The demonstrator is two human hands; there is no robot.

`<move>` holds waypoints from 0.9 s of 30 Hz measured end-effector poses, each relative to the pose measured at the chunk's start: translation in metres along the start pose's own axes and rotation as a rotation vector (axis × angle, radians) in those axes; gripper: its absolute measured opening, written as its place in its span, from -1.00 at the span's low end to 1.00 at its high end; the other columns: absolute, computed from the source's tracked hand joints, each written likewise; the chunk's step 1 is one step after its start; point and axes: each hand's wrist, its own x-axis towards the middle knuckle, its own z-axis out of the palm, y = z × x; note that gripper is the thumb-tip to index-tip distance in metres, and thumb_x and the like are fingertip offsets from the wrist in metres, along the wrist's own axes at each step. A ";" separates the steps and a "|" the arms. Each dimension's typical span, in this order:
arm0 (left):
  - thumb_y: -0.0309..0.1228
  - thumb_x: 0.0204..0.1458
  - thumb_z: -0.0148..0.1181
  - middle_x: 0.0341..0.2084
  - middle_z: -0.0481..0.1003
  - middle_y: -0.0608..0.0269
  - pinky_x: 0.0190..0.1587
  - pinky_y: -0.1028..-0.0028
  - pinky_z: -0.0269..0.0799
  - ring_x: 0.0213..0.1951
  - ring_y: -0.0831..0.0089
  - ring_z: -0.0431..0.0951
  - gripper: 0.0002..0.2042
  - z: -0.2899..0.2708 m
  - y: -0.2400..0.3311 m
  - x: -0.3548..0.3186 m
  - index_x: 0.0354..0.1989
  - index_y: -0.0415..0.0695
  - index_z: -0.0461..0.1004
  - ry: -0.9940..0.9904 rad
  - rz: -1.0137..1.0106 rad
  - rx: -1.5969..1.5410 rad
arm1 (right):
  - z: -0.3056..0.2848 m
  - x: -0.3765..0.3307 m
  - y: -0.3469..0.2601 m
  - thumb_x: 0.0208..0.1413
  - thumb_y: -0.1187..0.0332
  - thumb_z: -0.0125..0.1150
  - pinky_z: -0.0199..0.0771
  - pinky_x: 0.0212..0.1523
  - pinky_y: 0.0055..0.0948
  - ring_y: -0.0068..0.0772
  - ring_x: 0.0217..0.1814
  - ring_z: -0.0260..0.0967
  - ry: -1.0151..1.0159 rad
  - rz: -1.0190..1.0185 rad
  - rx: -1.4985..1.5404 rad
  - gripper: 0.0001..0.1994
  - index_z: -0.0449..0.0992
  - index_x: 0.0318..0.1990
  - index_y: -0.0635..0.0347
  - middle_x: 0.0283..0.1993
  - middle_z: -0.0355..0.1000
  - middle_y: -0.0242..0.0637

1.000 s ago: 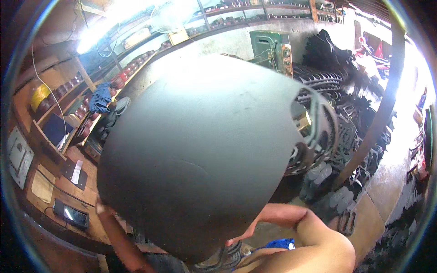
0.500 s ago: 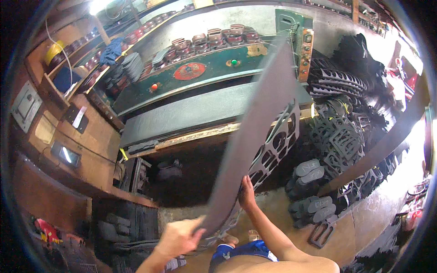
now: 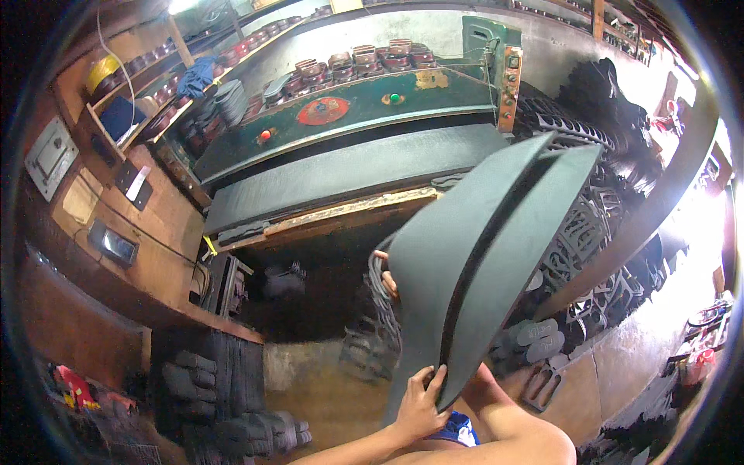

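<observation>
Two large, flexible dark grey sheets, looking like rubber or foam, stand tilted before me. The left sheet (image 3: 442,248) and the right sheet (image 3: 535,248) are parted by a dark gap and bow toward their top ends. My left hand (image 3: 422,403) is closed on their lower edge, fingertips at the gap. Behind the sheets runs my right forearm; only some fingers of my right hand (image 3: 389,280) show, curled round the left sheet's far left edge. Next to those fingers hangs a cut-out sheet remnant (image 3: 380,298), partly hidden by the sheet.
A green press machine (image 3: 287,132) with a long grey bed (image 3: 349,163) stands ahead, metal dies (image 3: 364,58) on top. Cut-out remnants (image 3: 581,240) are heaped at right, beside stacked sole-shaped pieces (image 3: 539,341). A curved post (image 3: 643,232) rises at right. More stacks (image 3: 190,380) lie lower left.
The sheet seen nearly edge-on has swung to show its broad face, and a second sheet is parted from it. My right hand went behind; the remnant moved to the left side.
</observation>
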 end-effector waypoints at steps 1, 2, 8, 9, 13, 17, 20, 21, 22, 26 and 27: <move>-0.30 -0.10 0.50 0.27 0.20 -0.25 0.24 0.01 0.39 0.21 -0.21 0.33 -0.07 0.010 -0.005 -0.004 0.52 -0.08 0.16 0.052 0.017 -0.021 | 0.010 -0.015 -0.009 0.31 -0.01 0.24 0.32 0.37 -0.05 -0.05 0.18 0.49 -0.009 0.038 -0.110 -0.25 0.21 0.47 0.32 0.20 0.51 -0.04; -0.29 -0.09 0.51 0.27 0.19 -0.27 0.25 0.01 0.38 0.21 -0.22 0.33 -0.06 0.019 -0.008 -0.008 0.52 -0.08 0.15 0.126 0.049 -0.047 | 0.020 -0.029 -0.016 0.30 -0.02 0.24 0.32 0.38 -0.05 -0.05 0.19 0.49 -0.020 0.070 -0.194 -0.24 0.21 0.47 0.32 0.20 0.51 -0.04; -0.22 0.13 0.41 0.30 0.21 -0.34 0.28 -0.03 0.41 0.22 -0.34 0.37 -0.24 -0.010 0.005 -0.045 0.48 -0.09 0.19 -0.140 0.069 -0.183 | 0.083 -0.099 -0.043 0.26 -0.05 0.28 0.29 0.40 -0.04 -0.05 0.22 0.46 -0.122 0.249 -0.510 -0.20 0.21 0.47 0.31 0.22 0.49 -0.03; -0.23 0.14 0.40 0.28 0.24 -0.32 0.27 -0.01 0.42 0.22 -0.32 0.38 -0.25 -0.029 0.010 -0.057 0.48 -0.09 0.20 -0.159 0.125 -0.200 | 0.093 -0.108 -0.046 0.25 -0.05 0.28 0.28 0.40 -0.04 -0.05 0.23 0.45 -0.136 0.277 -0.526 -0.20 0.22 0.47 0.31 0.23 0.49 -0.03; -0.41 0.02 0.49 0.26 0.36 -0.16 0.34 0.01 0.35 0.32 -0.18 0.34 -0.21 -0.144 0.012 -0.082 0.44 -0.15 0.23 0.279 0.408 -0.093 | 0.130 -0.138 -0.051 0.22 -0.07 0.30 0.26 0.41 -0.04 -0.05 0.26 0.43 -0.199 0.359 -0.597 -0.17 0.22 0.48 0.30 0.24 0.48 -0.03; -0.18 -0.03 0.57 0.39 0.26 -0.06 0.43 0.07 0.21 0.37 0.02 0.32 -0.10 -0.283 0.011 -0.073 0.47 -0.14 0.19 0.503 0.266 -0.033 | 0.159 -0.155 -0.052 0.19 -0.09 0.32 0.24 0.43 -0.04 -0.05 0.28 0.42 -0.256 0.398 -0.623 -0.15 0.22 0.48 0.29 0.26 0.47 -0.02; 0.12 -0.05 0.52 0.48 0.12 -0.06 0.45 0.11 0.16 0.46 0.04 0.20 0.09 -0.364 0.019 -0.036 0.56 -0.11 0.04 0.365 0.397 0.098 | 0.176 -0.165 -0.049 0.17 -0.11 0.34 0.22 0.44 -0.03 -0.05 0.30 0.40 -0.281 0.411 -0.638 -0.13 0.22 0.48 0.28 0.27 0.47 -0.02; 0.19 -0.09 0.49 0.50 0.11 -0.04 0.48 0.09 0.08 0.49 0.06 0.15 0.15 -0.378 0.024 -0.026 0.58 -0.10 -0.03 0.302 0.413 0.081 | 0.182 -0.167 -0.048 0.16 -0.11 0.34 0.22 0.44 -0.03 -0.05 0.31 0.40 -0.292 0.419 -0.643 -0.12 0.22 0.48 0.28 0.27 0.46 -0.02; 0.26 -0.12 0.47 0.51 0.10 -0.03 0.51 0.07 0.01 0.52 0.07 0.09 0.21 -0.386 0.028 -0.015 0.60 -0.09 -0.09 0.244 0.421 0.060 | 0.187 -0.169 -0.047 0.15 -0.12 0.35 0.21 0.45 -0.03 -0.05 0.31 0.39 -0.298 0.424 -0.644 -0.12 0.22 0.48 0.28 0.28 0.46 -0.02; 0.33 -0.20 0.47 0.57 -0.01 -0.05 0.58 0.01 -0.19 0.60 0.07 -0.11 0.34 -0.411 0.042 0.018 0.63 -0.07 -0.24 0.065 0.521 0.122 | 0.198 -0.174 -0.044 0.12 -0.14 0.37 0.19 0.46 -0.03 -0.05 0.34 0.37 -0.324 0.461 -0.661 -0.09 0.22 0.48 0.27 0.29 0.45 -0.02; 0.34 -0.25 0.48 0.56 0.01 -0.05 0.57 0.03 -0.12 0.58 0.10 -0.06 0.36 -0.414 0.043 0.022 0.63 -0.09 -0.20 0.040 0.548 0.118 | 0.200 -0.175 -0.043 0.12 -0.14 0.37 0.19 0.46 -0.03 -0.05 0.34 0.37 -0.328 0.468 -0.661 -0.09 0.22 0.48 0.27 0.29 0.45 -0.02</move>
